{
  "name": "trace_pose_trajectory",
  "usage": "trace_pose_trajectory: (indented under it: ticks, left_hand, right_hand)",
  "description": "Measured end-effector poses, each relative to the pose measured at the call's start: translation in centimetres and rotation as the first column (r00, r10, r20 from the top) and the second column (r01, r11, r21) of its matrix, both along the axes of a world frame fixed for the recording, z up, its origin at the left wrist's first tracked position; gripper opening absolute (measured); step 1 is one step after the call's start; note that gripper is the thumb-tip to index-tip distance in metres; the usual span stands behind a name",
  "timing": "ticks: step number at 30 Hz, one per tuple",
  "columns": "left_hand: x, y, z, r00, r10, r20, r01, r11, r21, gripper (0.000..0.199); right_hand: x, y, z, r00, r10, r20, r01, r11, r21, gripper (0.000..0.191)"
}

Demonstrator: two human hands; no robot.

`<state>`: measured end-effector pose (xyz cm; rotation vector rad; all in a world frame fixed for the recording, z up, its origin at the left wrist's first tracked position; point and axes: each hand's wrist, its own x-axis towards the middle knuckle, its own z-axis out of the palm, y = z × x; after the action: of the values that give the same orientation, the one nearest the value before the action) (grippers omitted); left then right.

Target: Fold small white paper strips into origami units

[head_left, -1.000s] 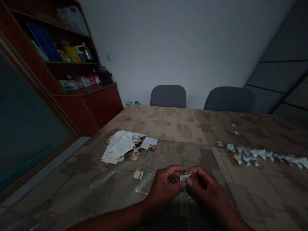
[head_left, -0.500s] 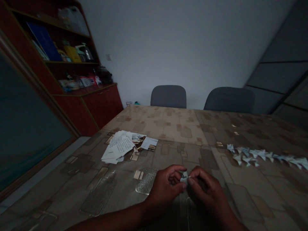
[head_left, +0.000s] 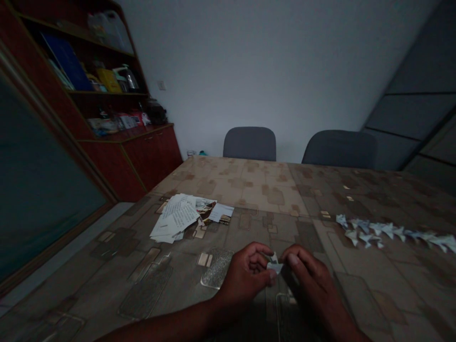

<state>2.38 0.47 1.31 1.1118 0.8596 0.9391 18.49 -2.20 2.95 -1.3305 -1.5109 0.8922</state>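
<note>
A small piece of folded paper [head_left: 273, 268], whitish with a raised point, sits between the thumb and fingers of my left hand [head_left: 247, 270]. That hand is closed on it in a pinch just above the table. Close by on the right, my right hand [head_left: 308, 273] has its thumb laid against its curled index finger. Its fingertips are at the paper's right edge; whether anything is between them is hidden. Off to the right, several small folded paper shapes [head_left: 388, 230] with pointed ends lie in uneven rows. A loose pile of printed paper pieces [head_left: 178, 216] lies to the left.
A patterned cloth covers the table [head_left: 249, 178]. Two grey chairs [head_left: 249, 142] stand behind its far edge, against a pale wall. At the left is a dark red cabinet [head_left: 153, 152] with loaded shelves. The room is dim.
My right thumb has come off the paper's right corner and now lies up against the index finger. My left hand keeps its pinch, and more of the paper shows.
</note>
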Motion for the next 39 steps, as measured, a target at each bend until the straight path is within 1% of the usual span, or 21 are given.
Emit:
trace_pose_trajectory:
  ticks: [3,4,7,9,11,13,14,16,18,21,24,28,31,33,34,37,39]
  left_hand:
    - [0.1,0.0,0.1,1.0,0.009,0.015,-0.009,1.0,-0.01,0.029]
    - [0.1,-0.1,0.1,1.0,0.016,0.016,-0.016,1.0,-0.006,0.03]
    - [0.1,-0.2,0.3,0.999,0.035,-0.014,-0.035,0.999,0.039,0.027]
    - [0.0,-0.3,0.4,0.997,0.045,-0.058,-0.04,0.995,0.09,0.023]
    - [-0.1,-0.3,0.3,0.994,0.048,-0.101,-0.034,0.991,0.133,0.02]
    - [-0.2,-0.2,0.2,0.99,0.042,-0.133,-0.022,0.989,0.144,0.02]
    - [-0.2,-0.2,0.1,0.989,0.038,-0.142,-0.019,0.991,0.135,0.02]
    - [-0.2,-0.1,-0.2,0.99,0.034,-0.138,-0.02,0.995,0.1,0.02]
    - [0.0,-0.1,-0.5,0.994,0.024,-0.103,-0.017,0.998,0.059,0.023]
    - [0.1,0.0,-0.8,0.998,0.006,-0.06,-0.006,1.0,0.006,0.023]
    - [0.1,0.0,-0.8,0.999,-0.006,-0.037,0.004,0.999,-0.039,0.027]
    - [0.1,0.0,-0.8,1.0,-0.002,-0.016,0.001,0.999,-0.042,0.036]
    - [0.1,0.1,-0.7,1.0,0.004,-0.01,-0.005,0.999,-0.048,0.039]
    - [0.2,0.1,-0.7,1.0,0.023,-0.021,-0.023,0.999,-0.044,0.039]
    - [0.2,0.1,-0.7,0.999,0.032,-0.026,-0.033,0.999,-0.035,0.039]
    - [0.2,0.0,-0.6,0.998,0.05,-0.032,-0.051,0.999,-0.017,0.035]
    - [0.2,-0.1,-0.6,0.998,0.043,-0.035,-0.044,0.999,-0.023,0.033]
  right_hand:
    - [-0.1,0.1,-0.3,1.0,-0.007,-0.006,0.007,0.999,-0.032,0.015]
    - [-0.1,0.1,-0.4,1.0,0.003,-0.004,-0.003,0.999,-0.047,0.014]
    - [-0.5,0.3,-0.6,0.999,0.018,-0.046,-0.021,0.997,-0.074,0.016]
    - [-0.6,0.4,-0.6,0.994,0.014,-0.104,-0.022,0.997,-0.078,0.018]
    - [-0.6,0.5,-0.6,0.984,0.033,-0.173,-0.05,0.994,-0.095,0.02]
    - [-0.5,0.5,-0.6,0.971,0.048,-0.234,-0.079,0.989,-0.126,0.021]
    - [-0.5,0.5,-0.7,0.967,0.048,-0.249,-0.083,0.987,-0.135,0.021]
    - [-0.5,0.5,-1.0,0.97,0.021,-0.24,-0.052,0.991,-0.125,0.02]
    - [-0.5,0.5,-1.4,0.978,-0.006,-0.211,-0.015,0.995,-0.097,0.02]
    - [-0.6,0.6,-1.8,0.979,-0.018,-0.203,0.002,0.997,-0.081,0.022]
    - [-0.6,0.5,-1.8,0.975,-0.043,-0.218,0.024,0.996,-0.09,0.021]
    - [-0.8,0.4,-1.5,0.959,-0.075,-0.273,0.056,0.995,-0.077,0.02]
    - [-0.9,0.6,-1.2,0.938,-0.08,-0.338,0.042,0.992,-0.118,0.029]
    - [-0.9,0.7,-1.0,0.935,-0.069,-0.347,0.016,0.988,-0.154,0.037]
    - [-0.9,0.7,-1.0,0.942,-0.059,-0.33,0.005,0.987,-0.162,0.037]
    - [-0.7,0.7,-1.1,0.97,-0.01,-0.242,-0.033,0.984,-0.173,0.027]
    - [-0.6,0.7,-1.2,0.978,0.006,-0.21,-0.044,0.984,-0.174,0.027]
